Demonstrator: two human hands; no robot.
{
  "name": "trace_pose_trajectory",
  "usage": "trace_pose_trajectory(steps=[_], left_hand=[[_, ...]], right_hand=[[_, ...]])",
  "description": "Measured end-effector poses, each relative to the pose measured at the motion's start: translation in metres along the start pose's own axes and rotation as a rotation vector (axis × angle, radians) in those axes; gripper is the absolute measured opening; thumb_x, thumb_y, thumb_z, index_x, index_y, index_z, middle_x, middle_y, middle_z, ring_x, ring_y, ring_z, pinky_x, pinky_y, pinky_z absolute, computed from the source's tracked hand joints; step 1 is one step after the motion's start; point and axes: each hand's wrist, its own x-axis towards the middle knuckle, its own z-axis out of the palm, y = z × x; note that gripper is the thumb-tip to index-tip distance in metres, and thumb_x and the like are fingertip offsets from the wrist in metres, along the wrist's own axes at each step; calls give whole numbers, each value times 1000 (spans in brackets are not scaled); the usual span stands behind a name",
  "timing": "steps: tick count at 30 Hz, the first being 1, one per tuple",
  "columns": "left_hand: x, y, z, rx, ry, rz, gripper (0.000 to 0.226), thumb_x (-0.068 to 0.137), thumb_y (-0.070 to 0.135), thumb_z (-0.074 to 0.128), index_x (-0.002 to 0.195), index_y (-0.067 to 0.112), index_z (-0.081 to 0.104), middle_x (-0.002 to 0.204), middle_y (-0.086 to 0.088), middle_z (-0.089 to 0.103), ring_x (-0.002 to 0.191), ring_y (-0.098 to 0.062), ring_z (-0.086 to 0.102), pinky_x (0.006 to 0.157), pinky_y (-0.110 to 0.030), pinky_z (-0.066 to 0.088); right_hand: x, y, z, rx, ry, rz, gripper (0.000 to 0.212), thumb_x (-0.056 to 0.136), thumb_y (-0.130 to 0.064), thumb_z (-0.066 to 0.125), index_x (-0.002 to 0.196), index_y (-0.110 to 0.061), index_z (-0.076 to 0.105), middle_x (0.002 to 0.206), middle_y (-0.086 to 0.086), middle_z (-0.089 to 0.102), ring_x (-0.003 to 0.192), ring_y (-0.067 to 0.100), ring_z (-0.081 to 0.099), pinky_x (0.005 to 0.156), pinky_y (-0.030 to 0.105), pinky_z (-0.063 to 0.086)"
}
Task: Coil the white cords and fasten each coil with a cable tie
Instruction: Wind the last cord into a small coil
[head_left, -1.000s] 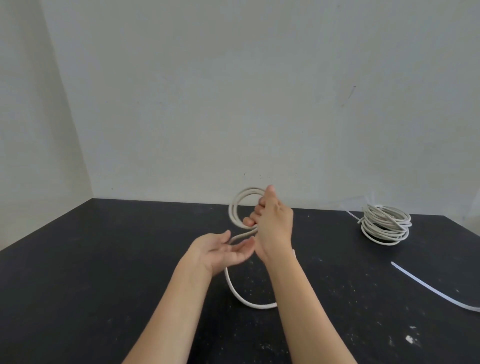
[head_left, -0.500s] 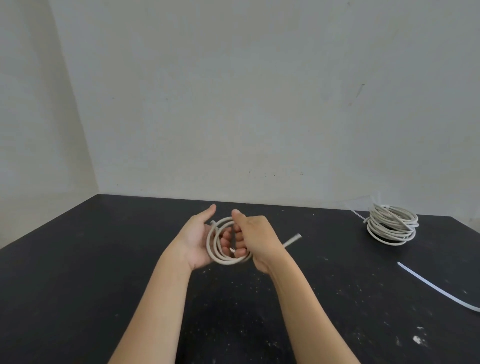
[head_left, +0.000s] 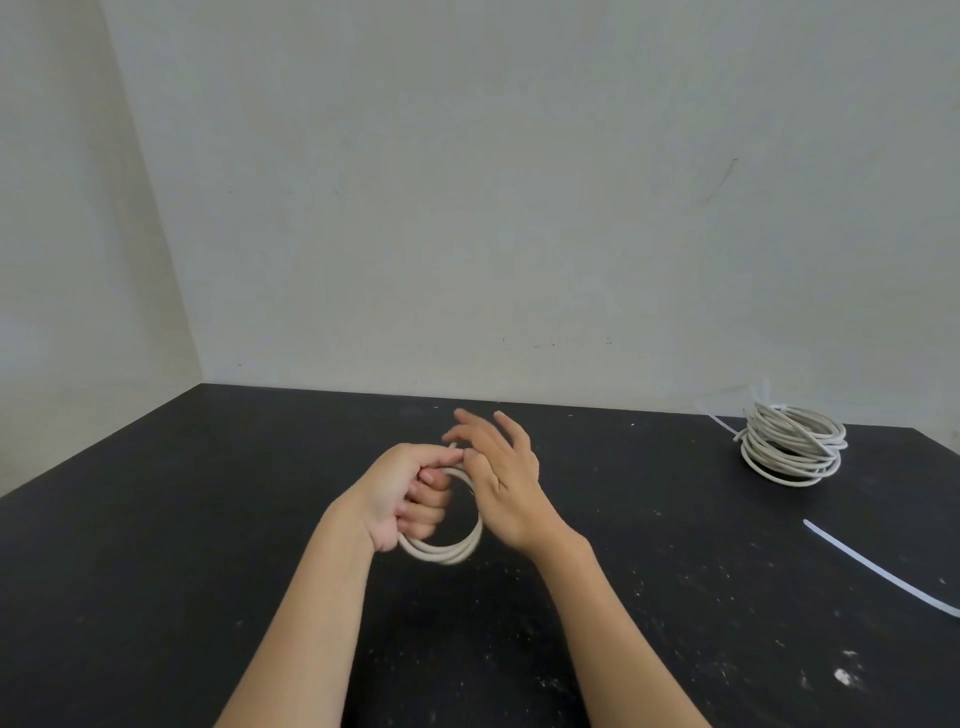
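I see the black worktop (head_left: 208, 545), a finished cord bundle (head_left: 792, 449) far right, a cable tie (head_left: 878, 574) lying nearer. My left hand (head_left: 402, 496) grips the small white coil (head_left: 452, 551) above the worktop; my right hand (head_left: 501, 478) is open-fingered, touching it.

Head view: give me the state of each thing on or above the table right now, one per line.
Left hand: closed around the small coil.
Right hand: fingers spread, against the coil's right side, not gripping.
Small cord coil: wound, held above the table, no tie visible.
Large cord coil: wound, resting far right on the table.
Cable tie: loose, lying flat at right.
Black table: speckled with white flecks.
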Motion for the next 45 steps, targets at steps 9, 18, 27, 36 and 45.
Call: trace_pose_trajectory(steps=[9, 18, 27, 36, 45], left_hand=[[2, 2, 7, 129, 203, 208, 52, 91, 29, 55, 44, 20, 33, 41, 6, 24, 36, -9, 14, 37, -19, 14], [1, 7, -28, -379, 615, 510, 51, 86, 15, 56, 42, 18, 30, 36, 5, 21, 30, -10, 15, 35, -17, 15], [4, 10, -5, -168, 520, 596, 61, 90, 12, 50, 35, 20, 27, 35, 4, 20, 31, -11, 14, 39, -17, 16], [0, 6, 13, 162, 296, 656, 42, 83, 7, 55, 41, 9, 49, 40, 4, 23, 38, -11, 16, 43, -20, 17], [12, 0, 31, 6, 595, 749, 59, 99, 24, 43, 41, 11, 37, 39, 2, 33, 38, -9, 32, 40, -24, 28]], right_hand=[[4, 4, -14, -382, 175, -69, 42, 98, -51, 27, 83, -21, 53, 65, -11, 47, 73, 14, 47, 79, 30, 20], [-2, 19, -44, 30, 140, 127, 13, 97, -25, 52, 88, -21, 60, 60, -6, 47, 52, 7, 40, 51, 18, 35], [5, -18, -37, -341, -110, 364, 35, 93, -32, 47, 120, -9, 49, 140, 14, 38, 131, 34, 32, 110, 48, 25], [2, -36, -27, 214, -2, -8, 48, 81, -60, 49, 97, -19, 68, 97, -7, 67, 96, 4, 58, 109, 43, 28], [5, -38, -4, 262, 259, 83, 49, 80, -54, 62, 61, -11, 45, 53, -5, 42, 47, 6, 34, 47, 20, 33]])
